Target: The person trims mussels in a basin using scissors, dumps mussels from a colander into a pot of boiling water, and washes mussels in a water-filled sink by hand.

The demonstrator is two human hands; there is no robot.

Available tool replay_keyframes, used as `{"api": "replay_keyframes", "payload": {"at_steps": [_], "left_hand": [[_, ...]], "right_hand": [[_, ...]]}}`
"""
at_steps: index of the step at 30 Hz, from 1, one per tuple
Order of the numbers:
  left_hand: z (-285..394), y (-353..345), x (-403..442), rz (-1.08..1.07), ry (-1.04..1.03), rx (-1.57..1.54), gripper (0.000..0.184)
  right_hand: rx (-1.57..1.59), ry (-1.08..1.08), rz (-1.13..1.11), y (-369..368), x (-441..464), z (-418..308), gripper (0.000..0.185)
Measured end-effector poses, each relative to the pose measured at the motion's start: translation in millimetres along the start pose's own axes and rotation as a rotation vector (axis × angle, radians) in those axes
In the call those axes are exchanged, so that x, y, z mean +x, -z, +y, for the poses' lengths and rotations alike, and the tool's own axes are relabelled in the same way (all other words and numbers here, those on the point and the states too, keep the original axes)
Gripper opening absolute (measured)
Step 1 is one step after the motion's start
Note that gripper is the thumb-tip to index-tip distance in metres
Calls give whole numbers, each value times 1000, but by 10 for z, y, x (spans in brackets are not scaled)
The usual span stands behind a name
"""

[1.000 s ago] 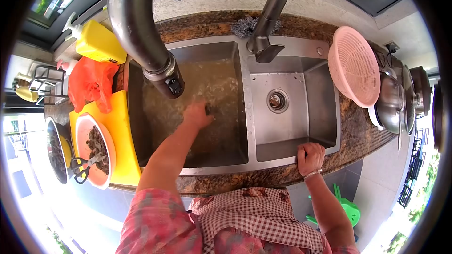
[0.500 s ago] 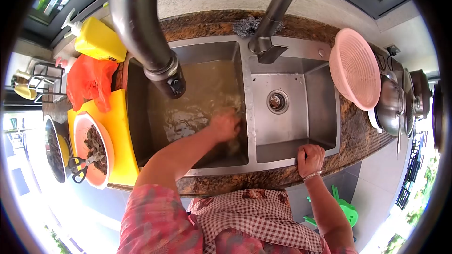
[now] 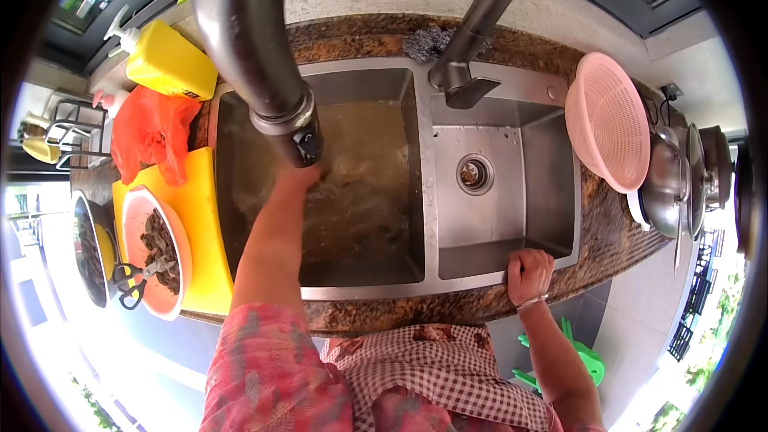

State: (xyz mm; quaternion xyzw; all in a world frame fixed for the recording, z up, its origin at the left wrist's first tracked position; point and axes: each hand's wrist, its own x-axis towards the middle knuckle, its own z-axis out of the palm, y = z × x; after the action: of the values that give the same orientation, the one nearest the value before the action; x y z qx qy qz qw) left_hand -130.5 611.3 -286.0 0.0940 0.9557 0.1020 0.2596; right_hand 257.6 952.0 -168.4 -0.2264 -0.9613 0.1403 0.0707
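Observation:
My left hand (image 3: 302, 177) reaches into the murky brown water (image 3: 360, 160) in the left sink basin (image 3: 320, 291). The tap's spray head (image 3: 301, 142) hangs over it, and the water and the tap hide its fingers. Whether it holds anything does not show. My right hand (image 3: 530, 267) is curled into a fist on the front rim of the right basin (image 3: 480, 216), with nothing visible in it. That basin has a drain strainer (image 3: 475, 174) and no standing water.
On the left, a yellow board (image 3: 204, 232) carries a pink bowl (image 3: 178, 272) of dark pieces with scissors (image 3: 132, 280). A red bag (image 3: 152, 132) and yellow pump bottle (image 3: 170, 62) stand behind. A pink colander (image 3: 612, 120) and metal pots (image 3: 664, 180) are on the right.
My left hand has swept left through the water, from beside the basin divider to beneath the tap. My right hand stays on the rim. The view has shifted slightly.

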Motion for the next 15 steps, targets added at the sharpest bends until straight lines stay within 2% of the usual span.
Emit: {"api": "replay_keyframes", "payload": {"at_steps": [1, 4, 6, 8, 10, 13, 15], "left_hand": [[-87, 54, -73, 51, 32, -61, 71], [-327, 23, -394, 27, 5, 122, 74], [-419, -173, -602, -19, -26, 275, 69], [-542, -684, -787, -289, -52, 168, 64], [-248, -635, -1122, -431, -149, 79, 64], [10, -761, -1135, -507, -482, 105, 62], [275, -747, -1166, -512, -445, 5, 61]], "right_hand": [[2, 1, 8, -4, 6, -3, 16], [17, -9, 1, 10, 12, -4, 15], [24, -11, -1, 34, 47, 3, 14], [34, -24, -10, 21, 11, -4, 13], [26, -22, -23, 40, 12, -3, 13], [5, -27, -15, 21, 6, 18, 13], [12, -32, -3, 16, 2, 11, 13]]}}
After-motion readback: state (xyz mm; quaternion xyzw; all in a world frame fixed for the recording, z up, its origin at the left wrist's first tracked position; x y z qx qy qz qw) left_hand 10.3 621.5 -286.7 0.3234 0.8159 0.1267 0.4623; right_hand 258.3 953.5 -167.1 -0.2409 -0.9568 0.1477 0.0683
